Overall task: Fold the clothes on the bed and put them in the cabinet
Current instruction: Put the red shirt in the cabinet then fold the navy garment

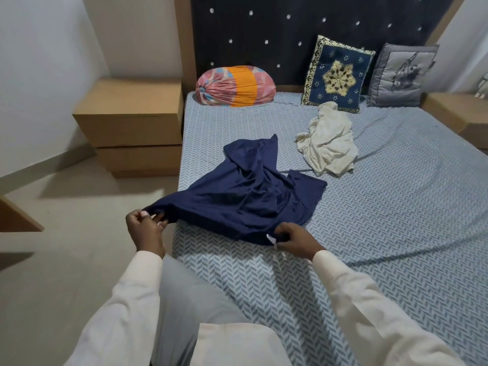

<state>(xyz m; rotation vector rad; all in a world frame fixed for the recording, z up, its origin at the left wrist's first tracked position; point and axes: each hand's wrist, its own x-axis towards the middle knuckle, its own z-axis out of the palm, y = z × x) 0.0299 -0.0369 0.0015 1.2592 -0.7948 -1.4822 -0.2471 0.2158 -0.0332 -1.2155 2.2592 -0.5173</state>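
A navy blue garment [245, 194] lies spread and rumpled on the near left part of the bed [396, 220]. My left hand [145, 228] grips its left corner, which is lifted just past the bed's edge. At the garment's near hem, my right hand [293, 239] pinches the cloth beside a small white label. A crumpled cream garment [327, 146] lies further back on the bed, apart from both hands.
A pink and orange bolster [235, 85], a blue embroidered cushion [338, 75] and a grey cushion [401, 75] lean on the dark headboard. A wooden nightstand [132, 122] stands left of the bed, another [459, 112] at the right. Bare floor lies left.
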